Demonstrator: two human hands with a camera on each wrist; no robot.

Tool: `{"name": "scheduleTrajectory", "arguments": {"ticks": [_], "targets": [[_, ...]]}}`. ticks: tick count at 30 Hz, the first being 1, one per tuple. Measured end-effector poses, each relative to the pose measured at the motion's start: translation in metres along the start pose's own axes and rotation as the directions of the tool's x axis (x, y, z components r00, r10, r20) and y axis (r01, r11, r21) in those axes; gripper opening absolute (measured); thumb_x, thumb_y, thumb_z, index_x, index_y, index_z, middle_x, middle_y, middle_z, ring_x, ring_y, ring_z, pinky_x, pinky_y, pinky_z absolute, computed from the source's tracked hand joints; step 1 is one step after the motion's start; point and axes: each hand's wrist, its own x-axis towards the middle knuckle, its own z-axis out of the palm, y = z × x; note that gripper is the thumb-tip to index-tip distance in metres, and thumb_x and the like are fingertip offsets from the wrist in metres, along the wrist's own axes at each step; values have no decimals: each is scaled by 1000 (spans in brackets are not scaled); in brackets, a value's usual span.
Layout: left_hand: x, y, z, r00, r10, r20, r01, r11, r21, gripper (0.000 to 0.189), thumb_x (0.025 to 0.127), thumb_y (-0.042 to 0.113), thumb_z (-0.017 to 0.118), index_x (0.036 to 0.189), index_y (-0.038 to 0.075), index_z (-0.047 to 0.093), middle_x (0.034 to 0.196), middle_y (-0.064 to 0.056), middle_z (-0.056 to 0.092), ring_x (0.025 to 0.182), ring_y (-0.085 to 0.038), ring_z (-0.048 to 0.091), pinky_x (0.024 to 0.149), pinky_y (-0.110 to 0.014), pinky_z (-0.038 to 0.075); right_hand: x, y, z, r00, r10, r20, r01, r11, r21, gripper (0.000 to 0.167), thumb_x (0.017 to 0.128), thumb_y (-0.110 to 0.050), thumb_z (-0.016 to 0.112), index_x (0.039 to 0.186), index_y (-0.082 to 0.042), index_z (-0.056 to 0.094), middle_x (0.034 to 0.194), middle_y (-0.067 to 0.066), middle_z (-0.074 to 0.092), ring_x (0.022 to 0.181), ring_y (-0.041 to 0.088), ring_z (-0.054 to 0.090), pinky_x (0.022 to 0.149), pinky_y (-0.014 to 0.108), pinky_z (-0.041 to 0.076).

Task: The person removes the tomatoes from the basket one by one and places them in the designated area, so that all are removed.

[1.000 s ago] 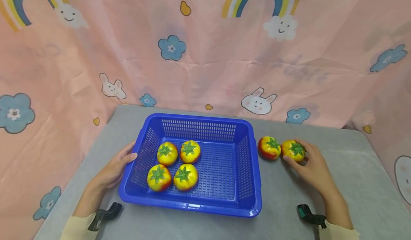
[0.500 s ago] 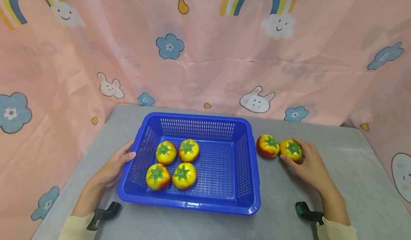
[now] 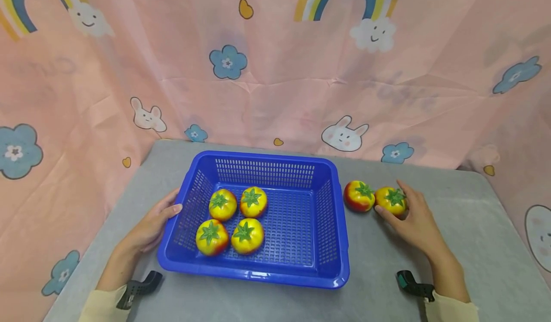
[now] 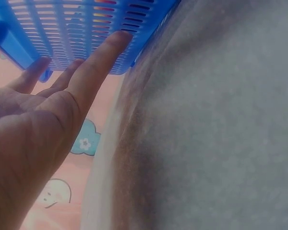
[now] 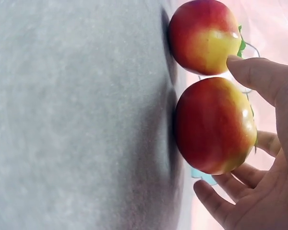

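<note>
A blue plastic basket with slotted walls stands on the grey table. Several yellow-and-red tomato-like fruits, each topped by a green star-shaped leaf, sit in its left half. My left hand rests at the basket's left side, thumb by the rim; in the left wrist view its fingers lie fairly straight against the outer wall. Right of the basket are two like fruits side by side, a left one and a right one. My right hand is spread loosely around the right one, its thumb apart from it.
The grey table extends in front of the basket and to the right of my right hand. A pink patterned curtain hangs behind and along the sides. Each wrist wears a black strap mount.
My right hand's fingers have loosened and lifted slightly off the right fruit, which stays on the table. My left hand and the basket hold their place; the view has shifted slightly.
</note>
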Motion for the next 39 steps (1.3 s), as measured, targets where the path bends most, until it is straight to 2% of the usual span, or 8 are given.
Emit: {"name": "scheduleTrajectory", "arguments": {"ticks": [10,20,27,30,35,39], "targets": [[0,0,0,1000,6,5,-6,1000,-5,53,114,12,33,165,17,22,140,10,64,121,-13,70,96,-35,63,-1,-11,-6,998,-38,-54,39,999,23,89,98,-35,75,165,-1,26,165,39,24,144,64,31,113,85,27],[0,1,1,1000,19,11,-18,1000,-18,53,113,11,33,165,19,23,140,10,64,121,-13,70,97,-35,63,-4,-20,-11,997,-40,-67,41,999,10,86,99,-35,74,165,-2,29,165,38,26,145,63,31,112,86,27],[0,2,2,1000,7,8,-7,1000,10,54,113,12,33,166,16,21,141,12,63,122,-12,70,97,-34,63,-7,-31,-16,995,-53,-81,52,999,-15,84,98,-33,75,164,-2,33,165,37,26,144,64,32,109,87,30],[1,2,2,1000,1,11,-1,1000,4,53,114,12,33,165,18,22,141,12,63,123,-12,70,97,-34,63,-10,-37,-18,995,-56,-83,55,998,-17,83,98,-32,76,163,-2,35,167,36,25,145,63,32,108,87,31],[0,2,1,1000,4,12,-4,1000,1,51,114,12,33,163,22,26,141,12,64,122,-13,70,96,-34,63,-12,-53,-18,987,-134,-87,138,989,43,77,97,-26,78,161,-4,40,167,32,29,147,61,32,108,88,30],[-1,1,0,1000,7,19,-7,1000,-1,53,114,12,32,165,19,22,142,11,64,123,-13,70,97,-35,63,-14,-68,-15,975,-204,-89,212,973,95,73,95,-21,79,158,-9,46,165,28,35,148,58,34,107,88,32]]}}
